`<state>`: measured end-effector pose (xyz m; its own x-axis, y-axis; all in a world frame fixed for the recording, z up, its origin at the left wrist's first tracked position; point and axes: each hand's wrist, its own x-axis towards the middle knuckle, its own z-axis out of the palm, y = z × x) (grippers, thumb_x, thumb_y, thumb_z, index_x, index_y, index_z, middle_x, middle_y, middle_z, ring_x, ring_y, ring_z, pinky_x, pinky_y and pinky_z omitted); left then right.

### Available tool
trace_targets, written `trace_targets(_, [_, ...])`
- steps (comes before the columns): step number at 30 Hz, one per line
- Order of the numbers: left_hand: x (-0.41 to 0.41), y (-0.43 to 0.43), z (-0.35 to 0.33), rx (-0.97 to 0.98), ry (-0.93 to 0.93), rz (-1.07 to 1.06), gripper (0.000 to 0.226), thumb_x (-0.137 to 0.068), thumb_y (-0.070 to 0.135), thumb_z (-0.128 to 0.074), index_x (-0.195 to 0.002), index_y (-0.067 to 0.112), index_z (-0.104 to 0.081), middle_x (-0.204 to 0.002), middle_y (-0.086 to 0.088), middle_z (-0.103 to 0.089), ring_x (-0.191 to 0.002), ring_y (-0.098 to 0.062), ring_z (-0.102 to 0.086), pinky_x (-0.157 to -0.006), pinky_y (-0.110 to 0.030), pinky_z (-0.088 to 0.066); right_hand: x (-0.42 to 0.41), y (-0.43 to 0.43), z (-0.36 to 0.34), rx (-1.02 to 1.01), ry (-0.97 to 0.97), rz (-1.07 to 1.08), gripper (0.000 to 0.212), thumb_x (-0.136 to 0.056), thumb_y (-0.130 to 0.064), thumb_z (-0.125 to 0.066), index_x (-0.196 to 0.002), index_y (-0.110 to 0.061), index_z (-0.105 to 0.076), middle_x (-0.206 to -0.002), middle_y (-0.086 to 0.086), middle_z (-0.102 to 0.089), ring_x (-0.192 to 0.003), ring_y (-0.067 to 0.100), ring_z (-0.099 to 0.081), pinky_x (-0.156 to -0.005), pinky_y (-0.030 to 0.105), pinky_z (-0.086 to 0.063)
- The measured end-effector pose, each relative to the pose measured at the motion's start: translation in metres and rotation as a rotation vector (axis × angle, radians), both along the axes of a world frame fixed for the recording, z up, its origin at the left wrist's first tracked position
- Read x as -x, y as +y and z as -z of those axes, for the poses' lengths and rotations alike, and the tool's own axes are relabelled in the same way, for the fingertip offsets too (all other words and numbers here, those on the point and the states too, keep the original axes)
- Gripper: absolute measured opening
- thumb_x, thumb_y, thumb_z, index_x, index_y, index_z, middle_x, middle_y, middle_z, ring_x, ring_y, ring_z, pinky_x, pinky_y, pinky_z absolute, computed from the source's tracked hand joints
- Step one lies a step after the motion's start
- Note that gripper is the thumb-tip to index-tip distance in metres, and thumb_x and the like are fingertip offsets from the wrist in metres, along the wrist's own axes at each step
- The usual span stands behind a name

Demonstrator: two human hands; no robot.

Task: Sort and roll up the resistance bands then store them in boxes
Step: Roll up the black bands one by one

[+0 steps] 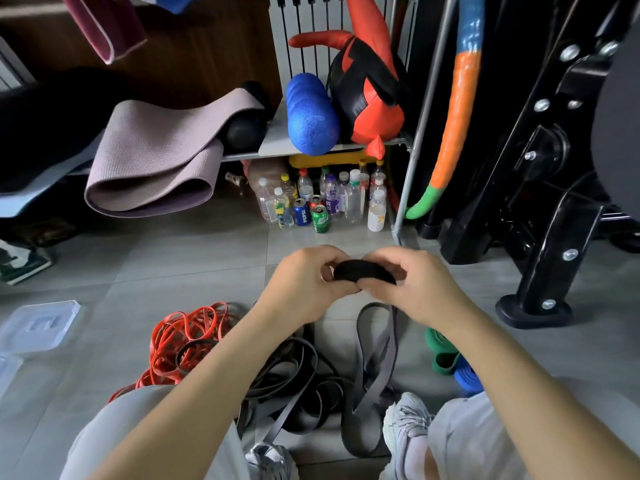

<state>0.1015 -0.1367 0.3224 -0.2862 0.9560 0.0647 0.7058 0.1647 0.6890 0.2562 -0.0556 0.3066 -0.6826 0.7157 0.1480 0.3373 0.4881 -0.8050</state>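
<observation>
Head view: a black band coil (363, 270) is being pinched from both sides, above the floor tiles (194, 258) and in front of the knees. The fingers and thumb of the left hand (301, 282) are being curled round its left end, and those of the right hand (415, 289) round its right end. A grey tail (377, 341) is being let hang from under the coil down to the floor, where it is being crossed by other loose loops.

As a judgement, the coil is being kept wound by finger pressure alone, so it is likely to spring open if either pinch is being eased while the grip is being shifted. The tail could also be snagged on the black bands (294, 375) lying beside it, so that they are being dragged up and the winding is being loosened. A slack or skewed turn would be making the roll too bulky for a box.

The following are being counted:
- two hands
- one coil being wound
- one red tangle (183, 341), whose bands cannot be told apart
- one heap of black bands, likewise uncountable
- one green roll (441, 351) and one blue roll (467, 375), just beside the right forearm and partly hidden by it
- one clear lid (38, 327), well apart at the left
</observation>
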Motion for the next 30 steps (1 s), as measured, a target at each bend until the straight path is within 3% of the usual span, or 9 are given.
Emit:
trace_targets(3, [0.004, -0.001, -0.001, -0.05, -0.252, -0.035, 0.025, -0.074, 0.015, -0.076, -0.085, 0.033, -0.063, -0.076, 0.005, -0.065, -0.073, -0.012, -0.061, -0.072, -0.025, -0.049, -0.002, 0.002, -0.004, 0.175, 0.115, -0.007, 0.03, -0.074, -0.014, -0.077, -0.083, -0.041, -0.066, -0.083, -0.013, -0.073, -0.081, 0.006, -0.068, -0.08, 0.027, -0.054])
trace_targets(7, [0.003, -0.001, -0.002, -0.128, -0.649, 0.003, 0.027, -0.074, 0.001, -0.073, -0.087, 0.024, -0.067, -0.079, 0.007, -0.071, -0.076, -0.009, -0.066, -0.077, -0.023, -0.053, -0.001, 0.0, -0.003, 0.33, 0.257, -0.039, 0.032, -0.073, -0.003, -0.074, -0.086, -0.033, -0.068, -0.08, -0.017, -0.073, -0.08, 0.002, -0.068, -0.078, 0.02, -0.053])
trace_targets(11, [0.002, -0.003, -0.003, -0.133, -0.959, 0.022, 0.026, -0.068, 0.012, -0.071, -0.093, 0.017, -0.066, -0.085, 0.001, -0.072, -0.085, -0.014, -0.067, -0.081, -0.025, -0.053, 0.004, -0.003, -0.003, 0.364, 0.313, -0.038, 0.024, -0.076, -0.006, -0.071, -0.084, -0.028, -0.069, -0.08, -0.011, -0.074, -0.079, 0.004, -0.068, -0.079, 0.021, -0.053])
trace_targets(13, [0.002, -0.003, -0.005, -0.11, -0.818, 0.006, 0.024, -0.073, 0.008, -0.073, -0.094, 0.018, -0.065, -0.086, 0.006, -0.071, -0.083, -0.014, -0.066, -0.079, -0.027, -0.053, 0.003, 0.0, -0.002, 0.321, 0.268, -0.043, 0.022, -0.076, -0.008, -0.072, -0.085, -0.029, -0.068, -0.08, -0.008, -0.074, -0.08, 0.008, -0.068, -0.08, 0.027, -0.055])
trace_targets(17, [0.003, -0.005, -0.01, 0.02, 0.049, 0.106, 0.048, -0.078, 0.027, -0.073, -0.123, 0.027, -0.056, -0.103, 0.017, -0.055, -0.085, -0.01, -0.058, -0.079, -0.022, -0.045, 0.004, 0.002, 0.008, 0.059, -0.059, -0.07, 0.005, -0.077, -0.031, -0.072, -0.08, -0.032, -0.067, -0.074, -0.002, -0.07, -0.072, 0.018, -0.065, -0.071, 0.048, -0.053])
trace_targets(20, [0.001, -0.003, -0.01, 0.082, 0.304, 0.174, 0.026, -0.084, 0.026, -0.065, -0.11, 0.024, -0.063, -0.1, 0.008, -0.061, -0.088, -0.014, -0.055, -0.072, -0.024, -0.041, 0.005, 0.002, 0.012, -0.047, -0.211, -0.12, 0.011, -0.081, -0.028, -0.067, -0.089, -0.02, -0.069, -0.078, 0.004, -0.07, -0.079, 0.023, -0.065, -0.074, 0.045, -0.052])
trace_targets(22, [0.001, -0.003, -0.003, 0.067, 0.25, 0.132, 0.02, -0.083, 0.024, -0.067, -0.102, 0.022, -0.065, -0.093, 0.007, -0.063, -0.087, -0.015, -0.058, -0.073, -0.027, -0.045, 0.001, 0.003, 0.011, -0.053, -0.197, -0.097, 0.01, -0.082, -0.024, -0.069, -0.091, -0.022, -0.068, -0.082, 0.001, -0.071, -0.083, 0.019, -0.066, -0.078, 0.043, -0.052])
trace_targets(27, [0.002, 0.005, 0.007, -0.006, -0.274, -0.017, 0.026, -0.076, 0.014, -0.075, -0.08, 0.036, -0.062, -0.081, 0.011, -0.069, -0.068, -0.003, -0.062, -0.062, -0.02, -0.048, -0.004, 0.009, 0.007, 0.082, -0.054, -0.018, 0.024, -0.075, -0.021, -0.078, -0.093, -0.034, -0.068, -0.089, -0.006, -0.071, -0.086, 0.015, -0.067, -0.083, 0.044, -0.053])
trace_targets(30, [0.002, 0.014, 0.009, -0.039, -0.503, -0.052, 0.027, -0.076, 0.008, -0.074, -0.083, 0.033, -0.066, -0.077, 0.002, -0.072, -0.07, -0.019, -0.062, -0.066, -0.047, -0.052, -0.006, 0.016, 0.009, 0.112, 0.041, 0.035, 0.027, -0.071, -0.021, -0.08, -0.085, -0.039, -0.066, -0.091, -0.005, -0.066, -0.084, 0.016, -0.066, -0.084, 0.042, -0.053])
